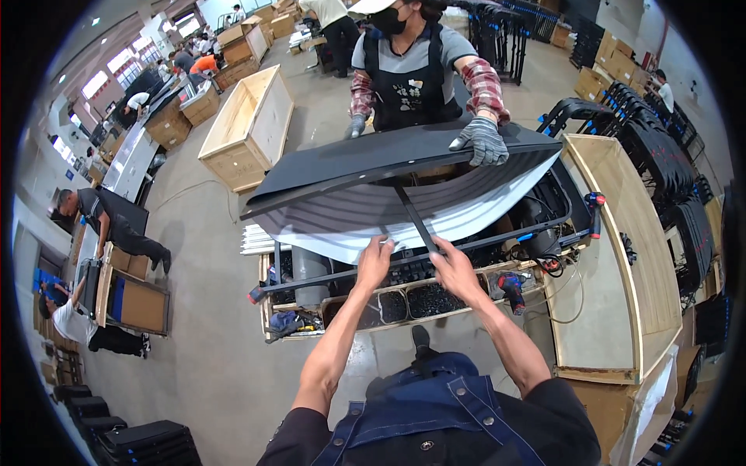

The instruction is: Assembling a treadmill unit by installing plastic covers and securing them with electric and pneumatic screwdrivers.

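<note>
A large black panel (365, 159) with a pale grey ribbed underside (342, 225) is held tilted over a work cart. My left hand (374, 260) grips the panel's near lower edge from below. My right hand (453, 268) holds the same edge just to the right, beside a black strap (414, 217) that runs across the underside. A person opposite me, in a black apron and grey gloves, holds the far edge with a gloved hand (483, 140) on top.
Below the panel stands a cart (404, 307) with trays of small black parts, cables and a power drill (509, 287). An open wooden crate (629, 256) stands to the right, another crate (249, 128) at the left back. People crouch at the left. Black cases (140, 439) are stacked lower left.
</note>
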`<action>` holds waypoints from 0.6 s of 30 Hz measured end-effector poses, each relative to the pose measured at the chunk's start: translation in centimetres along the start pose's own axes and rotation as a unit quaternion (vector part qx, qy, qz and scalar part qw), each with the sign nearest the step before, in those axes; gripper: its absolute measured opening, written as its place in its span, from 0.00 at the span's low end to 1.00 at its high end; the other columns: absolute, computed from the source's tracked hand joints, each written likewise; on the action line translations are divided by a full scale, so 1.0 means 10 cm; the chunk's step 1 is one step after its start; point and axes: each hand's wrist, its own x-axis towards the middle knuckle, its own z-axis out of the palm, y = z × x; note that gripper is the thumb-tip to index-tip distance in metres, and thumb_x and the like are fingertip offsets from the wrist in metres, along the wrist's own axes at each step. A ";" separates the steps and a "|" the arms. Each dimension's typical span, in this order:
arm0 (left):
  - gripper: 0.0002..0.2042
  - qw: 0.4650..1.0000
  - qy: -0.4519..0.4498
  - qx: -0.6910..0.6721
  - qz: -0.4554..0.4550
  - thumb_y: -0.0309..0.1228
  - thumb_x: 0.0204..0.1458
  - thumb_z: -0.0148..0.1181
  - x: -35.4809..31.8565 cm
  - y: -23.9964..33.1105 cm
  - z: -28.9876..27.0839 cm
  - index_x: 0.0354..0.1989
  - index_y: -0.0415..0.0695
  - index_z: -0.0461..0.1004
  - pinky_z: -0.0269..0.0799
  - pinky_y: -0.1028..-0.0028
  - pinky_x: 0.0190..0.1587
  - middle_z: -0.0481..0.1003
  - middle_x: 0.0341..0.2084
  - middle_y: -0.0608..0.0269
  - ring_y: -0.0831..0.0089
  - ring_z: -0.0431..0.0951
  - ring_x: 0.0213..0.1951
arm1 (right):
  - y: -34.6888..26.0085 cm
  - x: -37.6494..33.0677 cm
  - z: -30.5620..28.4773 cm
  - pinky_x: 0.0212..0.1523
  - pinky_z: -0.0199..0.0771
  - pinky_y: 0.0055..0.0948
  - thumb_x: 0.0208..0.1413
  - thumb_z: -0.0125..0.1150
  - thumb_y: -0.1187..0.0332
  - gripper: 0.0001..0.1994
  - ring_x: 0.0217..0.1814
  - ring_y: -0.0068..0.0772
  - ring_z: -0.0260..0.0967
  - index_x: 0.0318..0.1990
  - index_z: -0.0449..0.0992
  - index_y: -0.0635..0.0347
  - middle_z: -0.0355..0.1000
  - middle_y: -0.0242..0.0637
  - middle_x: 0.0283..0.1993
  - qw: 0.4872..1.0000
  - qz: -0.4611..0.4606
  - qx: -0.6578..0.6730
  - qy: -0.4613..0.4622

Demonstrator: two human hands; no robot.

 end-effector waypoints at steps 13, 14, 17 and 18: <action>0.34 0.978 -0.095 -0.137 -0.125 0.50 0.59 0.62 0.31 0.04 -0.36 0.65 0.38 0.64 0.70 0.67 0.56 0.77 0.51 0.48 0.66 0.76 0.52 | 0.80 1.54 0.60 0.49 0.74 0.47 0.64 0.53 0.63 0.23 0.50 0.59 0.75 0.64 0.67 0.61 0.78 0.57 0.45 0.995 -0.032 -0.038 0.092; 0.39 0.966 -0.035 -0.238 -0.096 0.52 0.58 0.62 0.32 0.16 -0.49 0.69 0.38 0.56 0.70 0.63 0.58 0.74 0.54 0.46 0.63 0.76 0.53 | 0.91 1.57 0.63 0.46 0.75 0.45 0.64 0.53 0.64 0.23 0.44 0.55 0.79 0.65 0.66 0.62 0.79 0.54 0.41 0.992 -0.046 -0.020 0.113; 0.41 0.883 0.074 -0.459 -0.064 0.57 0.59 0.56 0.45 0.25 -0.94 0.69 0.38 0.51 0.71 0.54 0.60 0.65 0.61 0.38 0.50 0.71 0.60 | 0.79 1.52 0.72 0.34 0.75 0.35 0.65 0.53 0.62 0.25 0.29 0.35 0.74 0.67 0.63 0.61 0.76 0.43 0.29 0.997 0.029 0.063 0.042; 0.39 0.859 0.111 -0.494 -0.083 0.58 0.59 0.54 0.51 0.33 -1.05 0.67 0.38 0.53 0.70 0.54 0.60 0.65 0.60 0.39 0.48 0.70 0.60 | 0.76 1.51 0.72 0.28 0.75 0.30 0.66 0.53 0.62 0.25 0.21 0.25 0.71 0.68 0.62 0.61 0.75 0.37 0.24 0.992 0.066 0.103 0.019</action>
